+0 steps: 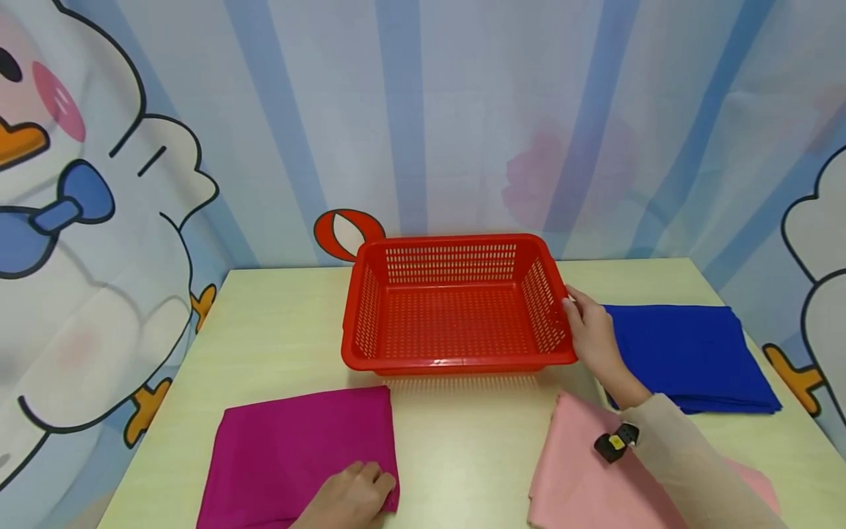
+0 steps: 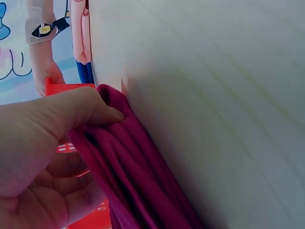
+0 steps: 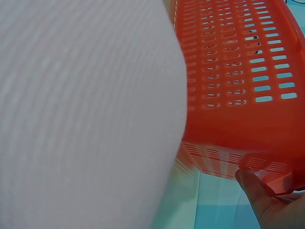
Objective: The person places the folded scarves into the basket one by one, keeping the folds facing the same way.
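Observation:
A red plastic basket (image 1: 429,364) with slotted sides stands at the back middle of the table, its inside bare. My right hand (image 1: 595,334) grips its right rim; the right wrist view shows the thumb against the basket's wall (image 3: 238,121). At the front left lies a folded magenta cloth (image 1: 291,441). My left hand (image 1: 353,496) pinches the cloth's right edge. Seen from the left wrist, the thumb presses on the stacked folds (image 2: 136,162), with the other fingers curled on the far side.
A folded pink cloth (image 1: 575,470) lies at the front right, partly under my right forearm. Behind it is a folded blue cloth (image 1: 681,353) near the table's right edge. A printed curtain (image 1: 456,132) hangs close behind the pale table (image 1: 284,323).

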Action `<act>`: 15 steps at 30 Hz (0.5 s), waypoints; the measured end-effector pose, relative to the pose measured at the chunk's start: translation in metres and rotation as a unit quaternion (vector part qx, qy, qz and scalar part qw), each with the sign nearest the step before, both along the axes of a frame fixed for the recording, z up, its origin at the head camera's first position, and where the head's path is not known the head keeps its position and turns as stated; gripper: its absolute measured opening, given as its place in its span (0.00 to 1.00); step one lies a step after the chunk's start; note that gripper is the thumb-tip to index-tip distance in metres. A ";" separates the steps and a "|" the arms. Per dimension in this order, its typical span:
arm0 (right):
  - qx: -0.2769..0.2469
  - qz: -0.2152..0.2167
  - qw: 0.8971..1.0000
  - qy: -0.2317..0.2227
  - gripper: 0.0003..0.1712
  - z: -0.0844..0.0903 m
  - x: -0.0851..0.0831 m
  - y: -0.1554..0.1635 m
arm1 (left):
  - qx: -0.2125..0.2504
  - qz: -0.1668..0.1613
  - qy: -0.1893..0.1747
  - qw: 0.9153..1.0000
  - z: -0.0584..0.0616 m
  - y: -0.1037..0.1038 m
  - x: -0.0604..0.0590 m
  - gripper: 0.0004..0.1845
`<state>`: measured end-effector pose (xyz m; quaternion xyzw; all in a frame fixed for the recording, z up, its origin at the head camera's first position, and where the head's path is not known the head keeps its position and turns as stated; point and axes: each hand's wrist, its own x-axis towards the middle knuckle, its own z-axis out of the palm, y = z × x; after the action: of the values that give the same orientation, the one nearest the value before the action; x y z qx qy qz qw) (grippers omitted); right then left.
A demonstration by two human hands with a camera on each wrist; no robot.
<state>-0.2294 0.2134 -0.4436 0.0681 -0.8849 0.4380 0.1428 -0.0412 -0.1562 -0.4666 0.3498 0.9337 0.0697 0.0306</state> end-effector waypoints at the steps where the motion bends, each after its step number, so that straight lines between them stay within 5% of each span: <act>1: -0.003 -0.003 1.000 0.004 0.25 0.000 0.000 -0.001 | 0.000 -0.002 0.002 1.000 0.000 0.001 0.000 0.07; 7: -0.001 -0.004 1.000 0.004 0.25 0.002 0.001 -0.001 | -0.002 -0.017 0.022 1.000 -0.001 0.007 -0.001 0.07; 15: 0.003 0.001 1.000 -0.012 0.25 0.001 0.000 0.000 | -0.024 -0.019 -0.017 0.999 0.002 0.020 0.001 0.11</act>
<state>-0.2292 0.2138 -0.4426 0.0644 -0.8878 0.4364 0.1311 -0.0406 -0.1364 -0.4649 0.3655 0.9277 0.0520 0.0559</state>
